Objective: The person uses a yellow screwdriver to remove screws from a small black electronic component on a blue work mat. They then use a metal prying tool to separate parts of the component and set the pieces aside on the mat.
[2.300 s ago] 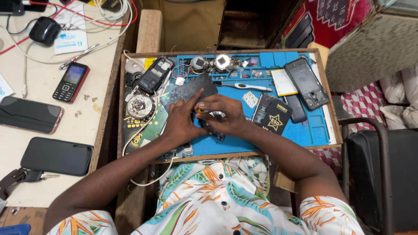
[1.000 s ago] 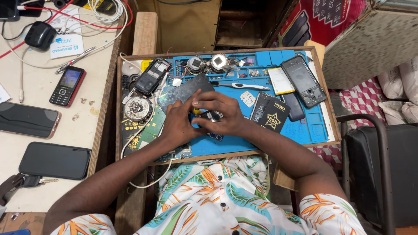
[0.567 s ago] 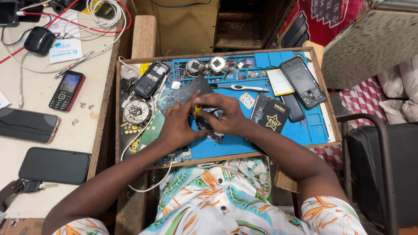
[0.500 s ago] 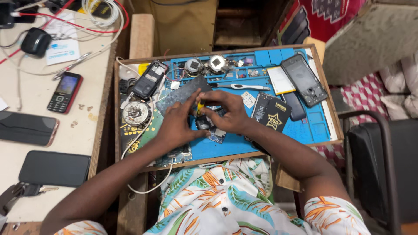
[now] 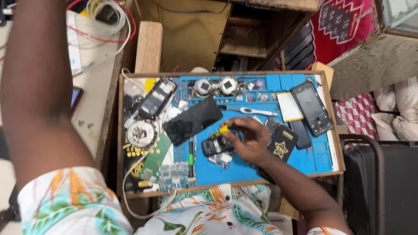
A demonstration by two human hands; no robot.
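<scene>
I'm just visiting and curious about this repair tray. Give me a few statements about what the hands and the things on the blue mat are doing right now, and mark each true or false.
1. The right hand holds a small yellow-tipped tool. True.
2. The left hand rests on the blue mat. False: only the left arm shows, raised toward the upper left, its hand out of view.
3. A small dark phone lies just under the right hand's fingers. True.
4. The black smartphone at the tray's right is in the right hand. False: it lies untouched.
</scene>
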